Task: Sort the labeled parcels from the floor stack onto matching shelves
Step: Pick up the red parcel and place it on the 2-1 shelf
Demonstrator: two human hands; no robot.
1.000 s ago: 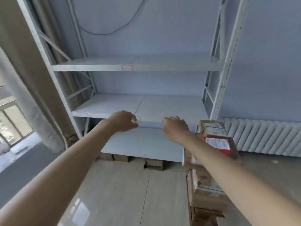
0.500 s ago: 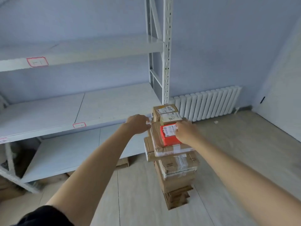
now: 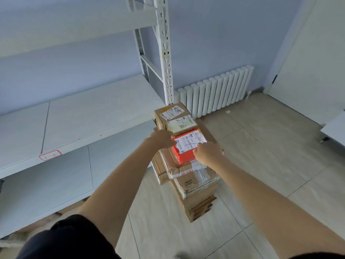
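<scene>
Stack: a tower of cardboard parcels [image 3: 194, 186] stands on the tiled floor [image 3: 261, 184], just beside the right end of the shelf unit.
Top of the stack: three small parcels lie in a row, the red parcel [image 3: 186, 153] nearest the person, a brown box with a white label [image 3: 183, 124] behind it, and another brown labeled box [image 3: 170, 112] behind that.
Red parcel: it lies flat on a wide brown box [image 3: 168, 161], with a white shipping label [image 3: 190, 142] on top that bears a handwritten mark.
Left hand: the left hand [image 3: 161, 138] reaches to the far left corner of the red parcel and touches it; its fingers are curled at the parcel's edge, though how firm the grip is cannot be told.
Right hand: the right hand [image 3: 208, 153] lies at the right side of the red parcel, fingers bent against its edge and top; the fingertips look to be on the parcel, but a full grip is not plain.
Shelves: the middle shelf [image 3: 74, 116] has a red-framed tag [image 3: 50, 155] on its front edge; the lower shelf [image 3: 56, 176] sits under it, and an upper shelf [image 3: 65, 25] above.
Upright post: a white perforated post [image 3: 166, 53] rises right behind the stack.
Background: a white radiator [image 3: 214, 92] runs along the blue wall [image 3: 233, 34].
</scene>
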